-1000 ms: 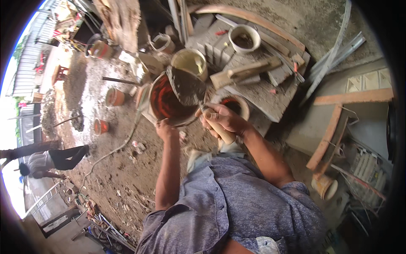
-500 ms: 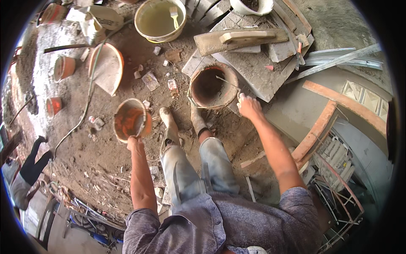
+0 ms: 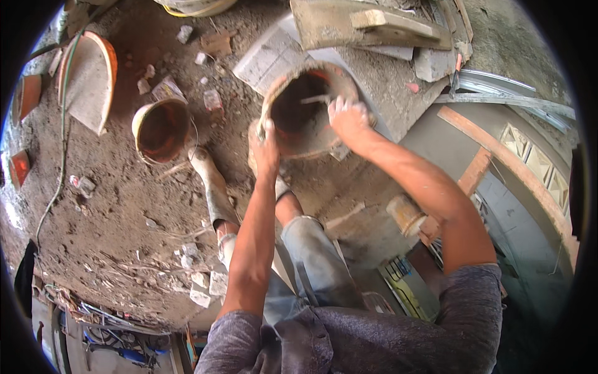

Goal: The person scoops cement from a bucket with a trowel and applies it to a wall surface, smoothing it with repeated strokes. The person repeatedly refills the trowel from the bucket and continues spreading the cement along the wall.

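A mortar-crusted bucket with orange showing inside stands tilted in front of me, beside the stone slabs. My left hand is closed on the left side of its rim. At the rim's right side, my right hand is closed around a thin, mortar-coated hand tool that points left over the bucket's opening. The tool's exact kind is hard to make out, as my fingers cover its grip. A second bucket, orange inside with a pale rim and a wire handle, stands on the dirt to the left.
A wooden float lies on the slabs at the far right. Metal profiles and a wooden frame are at the right. A cut orange container and a green hose lie left. Rubble is scattered near my boots.
My left hand has let go of the second bucket, now standing left, and taken hold of the nearer bucket's rim. That bucket is tilted more. The view has shifted.
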Action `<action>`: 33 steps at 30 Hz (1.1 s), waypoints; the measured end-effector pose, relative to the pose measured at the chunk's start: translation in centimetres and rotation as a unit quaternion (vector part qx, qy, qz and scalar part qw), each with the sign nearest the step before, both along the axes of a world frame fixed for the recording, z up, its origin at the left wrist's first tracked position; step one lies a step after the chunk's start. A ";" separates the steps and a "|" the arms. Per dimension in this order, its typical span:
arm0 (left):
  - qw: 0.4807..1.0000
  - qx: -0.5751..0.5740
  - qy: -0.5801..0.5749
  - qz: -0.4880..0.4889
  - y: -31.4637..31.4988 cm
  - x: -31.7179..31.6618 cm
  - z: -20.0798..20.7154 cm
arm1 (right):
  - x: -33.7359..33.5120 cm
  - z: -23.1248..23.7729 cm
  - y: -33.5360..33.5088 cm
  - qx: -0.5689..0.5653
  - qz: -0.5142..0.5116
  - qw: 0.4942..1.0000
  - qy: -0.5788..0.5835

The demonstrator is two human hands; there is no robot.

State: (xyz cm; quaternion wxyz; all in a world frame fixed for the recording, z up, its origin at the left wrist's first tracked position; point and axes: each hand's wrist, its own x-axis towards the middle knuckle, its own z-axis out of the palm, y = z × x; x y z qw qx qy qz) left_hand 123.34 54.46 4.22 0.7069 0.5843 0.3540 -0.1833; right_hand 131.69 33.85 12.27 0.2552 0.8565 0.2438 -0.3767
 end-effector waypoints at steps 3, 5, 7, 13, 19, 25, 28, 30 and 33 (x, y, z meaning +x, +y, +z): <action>0.998 0.004 0.035 0.043 -2.2 2.7 3.9 | 3.1 2.8 -0.8 -0.041 -0.057 0.997 -0.033; 0.998 0.035 -0.027 0.047 -2.8 3.4 3.8 | 2.9 0.4 -3.9 0.021 -0.224 0.974 -0.012; 0.998 0.024 -0.055 -0.033 -2.4 3.3 1.9 | 0.4 -5.3 -7.6 -0.015 -0.247 0.947 0.203; 0.987 0.031 -0.155 -0.033 -0.6 6.8 -0.5 | -5.6 -4.8 -3.9 0.170 -0.580 0.669 0.432; 0.993 0.106 -0.041 -0.023 1.9 6.3 -2.3 | -5.0 -3.6 5.8 0.340 -0.839 0.183 0.385; 0.982 0.142 0.100 -0.079 3.6 -1.9 -1.7 | -0.6 -2.3 7.1 0.430 -0.776 -0.282 0.364; 0.984 0.041 0.102 0.137 -2.1 -4.0 0.8 | 0.1 -5.7 4.1 0.386 -0.599 -0.598 0.366; 0.979 0.065 0.151 0.120 -0.9 -5.7 -0.5 | -2.1 -6.0 1.6 0.557 -0.623 -0.489 0.250; 0.983 0.040 0.165 0.068 0.6 -5.0 -0.1 | -5.0 -2.4 -1.3 0.412 -0.865 -0.078 0.277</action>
